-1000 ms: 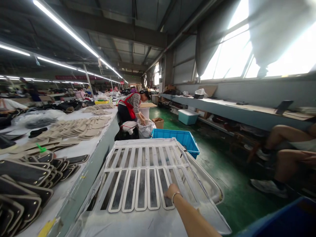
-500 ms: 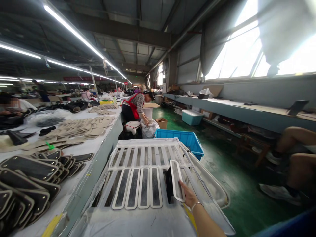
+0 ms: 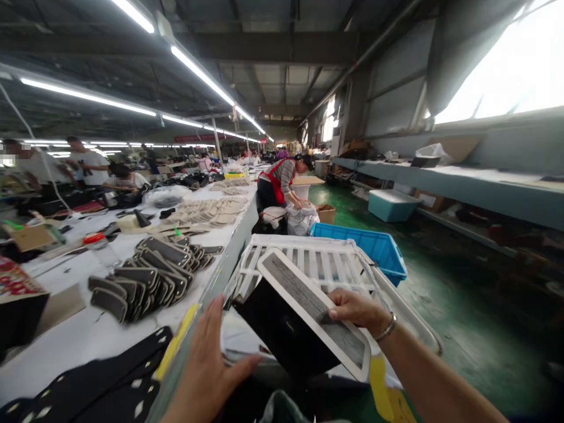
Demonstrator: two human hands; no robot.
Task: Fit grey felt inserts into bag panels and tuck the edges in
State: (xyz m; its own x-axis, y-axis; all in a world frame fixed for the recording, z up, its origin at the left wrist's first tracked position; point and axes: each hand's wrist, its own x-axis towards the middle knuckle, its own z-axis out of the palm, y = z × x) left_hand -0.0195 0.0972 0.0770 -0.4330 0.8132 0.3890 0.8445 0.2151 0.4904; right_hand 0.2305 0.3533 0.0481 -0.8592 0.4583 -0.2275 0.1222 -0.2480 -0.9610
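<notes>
My right hand (image 3: 359, 311), wearing a bracelet, pinches the edge of a long grey strip (image 3: 304, 291) with a white rim and rounded corners. A black panel (image 3: 284, 323) with small lettering hangs from the strip's left side; together they look like a bag piece, held tilted over the white slatted rack (image 3: 304, 257). My left hand (image 3: 211, 352) is empty, fingers stretched and thumb apart, left of the black panel and not touching it. The front of the rack is hidden behind the piece.
Black pale-edged pieces (image 3: 150, 273) lie piled on the long left table (image 3: 66, 358), with beige pieces (image 3: 211, 211) beyond. Black straps (image 3: 106, 376) lie nearer. A blue crate (image 3: 361, 247) stands behind the rack. A person in a red apron (image 3: 279, 182) bends over a white sack (image 3: 302, 217).
The white-rimmed piece has been lifted off the rack and brought closer, with its black panel showing. My left hand has come into view. The camera view has swung left.
</notes>
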